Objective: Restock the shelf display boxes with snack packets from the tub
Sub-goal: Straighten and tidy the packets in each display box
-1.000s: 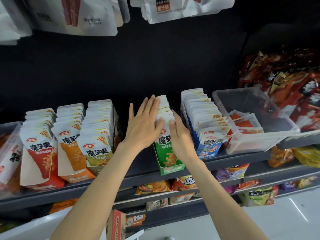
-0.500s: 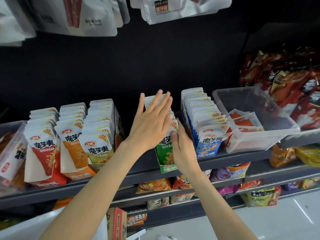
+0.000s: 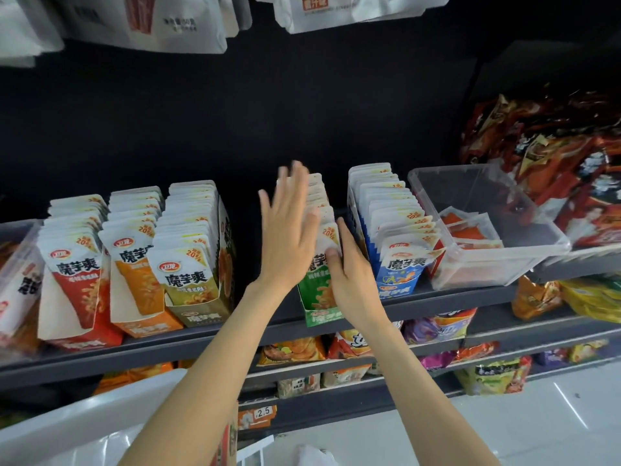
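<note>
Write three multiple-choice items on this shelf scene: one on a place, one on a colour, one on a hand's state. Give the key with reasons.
1. The clear tub stands:
A. right of the blue box
B. left of the red box
C. on the floor

2. The display box between the hands is:
A. blue
B. green
C. orange

3. The left hand is:
A. a fist
B. open, fingers straight
C. holding a bottle

Key: A, the tub sits on the shelf beside the blue box; B, the green box shows between the left hand and right hand; B, its fingers are spread against the packets.

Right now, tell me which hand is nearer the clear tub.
Right. The right hand is on the green box, two boxes left of the clear tub; the left hand is farther left.
</note>
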`<state>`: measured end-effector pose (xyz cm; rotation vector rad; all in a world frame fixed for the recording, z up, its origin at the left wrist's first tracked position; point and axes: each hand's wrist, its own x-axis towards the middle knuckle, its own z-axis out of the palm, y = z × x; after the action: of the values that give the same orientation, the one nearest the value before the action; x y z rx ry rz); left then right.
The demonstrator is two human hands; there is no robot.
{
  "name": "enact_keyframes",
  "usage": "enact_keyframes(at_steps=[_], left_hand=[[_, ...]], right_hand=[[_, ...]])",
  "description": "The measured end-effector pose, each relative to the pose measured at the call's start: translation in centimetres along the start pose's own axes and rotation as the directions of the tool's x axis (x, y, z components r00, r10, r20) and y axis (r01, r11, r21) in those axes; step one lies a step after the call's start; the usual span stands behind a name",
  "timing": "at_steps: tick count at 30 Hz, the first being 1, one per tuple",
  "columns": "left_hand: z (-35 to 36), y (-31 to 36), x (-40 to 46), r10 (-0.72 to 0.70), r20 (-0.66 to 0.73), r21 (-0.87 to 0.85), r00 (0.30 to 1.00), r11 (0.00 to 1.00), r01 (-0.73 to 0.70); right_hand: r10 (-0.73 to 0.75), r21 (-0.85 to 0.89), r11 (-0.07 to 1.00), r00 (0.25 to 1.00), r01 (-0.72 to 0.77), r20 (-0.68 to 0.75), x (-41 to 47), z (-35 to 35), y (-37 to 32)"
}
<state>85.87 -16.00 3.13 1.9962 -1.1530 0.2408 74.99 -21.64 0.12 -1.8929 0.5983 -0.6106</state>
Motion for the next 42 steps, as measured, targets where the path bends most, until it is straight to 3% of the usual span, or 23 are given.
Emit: enact_keyframes(at_steps=[1,3,4,5,9,16,22,26,30,33,38,42], left_hand=[[-0.6,0.3,-0.7,-0.146,-0.04,-0.243,0.989,0.961,0.132],[-1.4,1.0,-2.0,-0.421,0.083,-0.638,0.903,0.674,0.373],[-1.7,1.1,-2.6,-0.474,0.145,-0.702,0.868,0.57,0.428],[-1.6,1.0,-3.0,-0.48,0.182,-0.712,0.858,0.537,0.452],[-1.0,1.4,-2.9,-0.394,0.285,-0.718,0.874,0.515,0.467],[-1.0,1.2,-2.5,-0.346,0.281,-0.736,0.895,0.521,0.432],[-1.1,1.2,-1.8,-0.279,0.29,-0.756,0.915,0.52,0.398],[-1.8,0.8,-1.4,-0.265,0.287,-0.789,0.921,0.48,0.384],[-2.0,0.7,-1.7,-0.356,0.221,-0.787,0.908,0.485,0.381],[-1.9,0.8,-3.0,-0.454,0.196,-0.745,0.869,0.507,0.433],[-1.9,1.8,-4.2,-0.444,0.27,-0.718,0.854,0.498,0.486],[-1.5,2.1,-4.4,-0.438,0.303,-0.739,0.846,0.453,0.499]], right_hand=[[0.018,0.025,1.0,1.0,-0.018,0.02,0.2,-0.3,-0.5],[0.047,0.123,0.991,0.997,-0.053,0.054,0.8,-0.6,-1.0],[0.061,0.195,0.978,0.995,-0.074,0.073,1.3,-0.7,-1.2],[0.07,0.262,0.961,0.993,-0.092,0.093,1.7,-0.8,-1.3],[0.05,0.338,0.935,0.985,-0.105,0.167,2.6,-0.8,-1.6],[0.014,0.084,0.996,0.976,-0.033,0.217,2.8,-0.5,-2.0],[0.105,0.214,0.964,0.965,-0.159,0.241,3.0,-1.0,-2.5],[0.095,0.255,0.954,0.968,-0.155,0.233,2.6,-0.8,-2.8],[0.085,0.24,0.964,0.986,-0.118,0.146,1.8,-0.8,-2.4],[0.009,0.135,0.991,0.998,-0.018,0.061,0.5,-1.0,-1.2],[-0.177,-0.133,0.975,0.984,0.177,0.009,0.4,-0.9,-1.3],[-0.197,-0.219,0.956,0.98,0.195,0.015,1.4,-1.1,-1.6]])
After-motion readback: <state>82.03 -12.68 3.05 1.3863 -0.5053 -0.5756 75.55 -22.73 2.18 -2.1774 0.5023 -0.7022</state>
